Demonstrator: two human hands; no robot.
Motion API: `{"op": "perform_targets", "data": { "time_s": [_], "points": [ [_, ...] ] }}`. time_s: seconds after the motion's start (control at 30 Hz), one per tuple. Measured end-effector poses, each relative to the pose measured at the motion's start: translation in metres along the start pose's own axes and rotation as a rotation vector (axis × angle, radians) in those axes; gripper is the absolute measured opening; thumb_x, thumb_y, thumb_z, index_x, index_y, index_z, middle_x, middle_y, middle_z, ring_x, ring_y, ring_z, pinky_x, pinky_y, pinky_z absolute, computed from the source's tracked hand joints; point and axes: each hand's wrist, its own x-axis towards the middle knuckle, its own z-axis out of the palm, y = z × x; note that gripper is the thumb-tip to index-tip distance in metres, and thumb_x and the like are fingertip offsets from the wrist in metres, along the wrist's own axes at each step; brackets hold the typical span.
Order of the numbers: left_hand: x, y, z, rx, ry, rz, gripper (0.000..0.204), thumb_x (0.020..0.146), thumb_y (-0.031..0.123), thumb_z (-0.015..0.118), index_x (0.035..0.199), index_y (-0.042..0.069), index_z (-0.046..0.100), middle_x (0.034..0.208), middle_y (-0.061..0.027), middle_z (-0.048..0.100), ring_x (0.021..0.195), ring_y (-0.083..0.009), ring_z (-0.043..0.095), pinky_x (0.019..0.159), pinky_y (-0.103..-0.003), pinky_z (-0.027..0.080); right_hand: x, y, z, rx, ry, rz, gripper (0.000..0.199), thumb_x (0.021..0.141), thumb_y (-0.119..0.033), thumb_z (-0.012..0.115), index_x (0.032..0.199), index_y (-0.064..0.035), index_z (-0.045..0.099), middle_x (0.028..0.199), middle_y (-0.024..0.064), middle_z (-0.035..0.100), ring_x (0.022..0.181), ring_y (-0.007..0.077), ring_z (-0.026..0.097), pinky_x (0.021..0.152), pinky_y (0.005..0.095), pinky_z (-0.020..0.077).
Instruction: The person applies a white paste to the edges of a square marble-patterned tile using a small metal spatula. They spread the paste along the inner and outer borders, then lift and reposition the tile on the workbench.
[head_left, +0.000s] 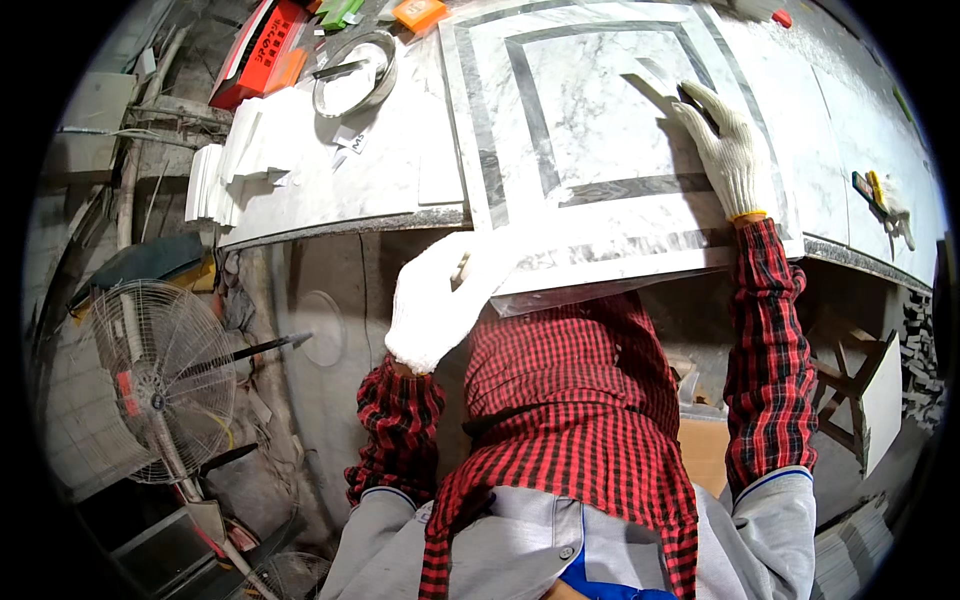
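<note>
Workbench point(865, 263) bears marbled panel point(610, 120), scratchable should right hand point(730, 155), grasping dark tool point(704, 113), press hard; left hand point(437, 298) grip indeterminable.

The right hand point(733, 158) partly hides a small dark object point(701, 110) (its kind unclear).

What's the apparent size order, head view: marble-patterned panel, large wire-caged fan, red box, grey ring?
1. Marble-patterned panel
2. Large wire-caged fan
3. Red box and grey ring: too close to rank; the ring is hollow, the box slanted.
</note>
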Motion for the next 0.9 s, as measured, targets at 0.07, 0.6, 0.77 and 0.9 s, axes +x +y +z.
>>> {"op": "perform_targets", "data": {
  "time_s": [0.07,0.6,0.77,0.9],
  "points": [
    [0.005,0.001,0.001,0.058,-0.029,-0.025,0.026,0.091,0.02,0.068,0.108,0.001,0.067,0.09,-0.0075,0.07,0.083,-0.0097,0.063,0.077,-0.026,0.05,0.0,-0.003,0.001,0.006,0.004,0.016,0.035,0.094,-0.029,0.065,0.124,-0.0121,0.067,0.112,0.0125,0.071,0.102,0.0219,0.069,0.087,0.0296,0.0514],
    [0.025,0.011,0.007,0.13,-0.029,0.058,0.023,0.089,0.027,0.069,0.096,0.005,0.069,0.078,-0.0089,0.067,0.066,-0.0159,0.062,0.062,-0.028,0.049,-0.001,0.0,0.002,0.013,0.017,0.003,0.036,0.093,-0.031,0.065,0.124,-0.014,0.067,0.113,0.0106,0.071,0.101,0.022,0.069,0.086,0.0293,0.052],
    [0.028,0.017,0.005,0.155,-0.044,0.003,0.027,0.089,0.031,0.07,0.094,0.005,0.07,0.077,-0.0091,0.066,0.066,-0.0166,0.062,0.063,-0.029,0.05,-0.001,-0.004,-0.001,-0.044,0.011,0.003,0.036,0.093,-0.033,0.065,0.124,-0.0153,0.067,0.112,0.0101,0.071,0.101,0.0231,0.069,0.085,0.0297,0.0521],
    [0.028,0.018,0.005,0.157,-0.034,0.017,0.029,0.088,0.033,0.07,0.094,0.005,0.07,0.075,-0.0086,0.066,0.066,-0.0169,0.062,0.064,-0.03,0.05,0.0,-0.007,-0.003,-0.027,0.0,0.018,0.036,0.093,-0.033,0.065,0.124,-0.015,0.067,0.111,0.0103,0.071,0.101,0.0232,0.069,0.085,0.0299,0.0521]
  ]
}}
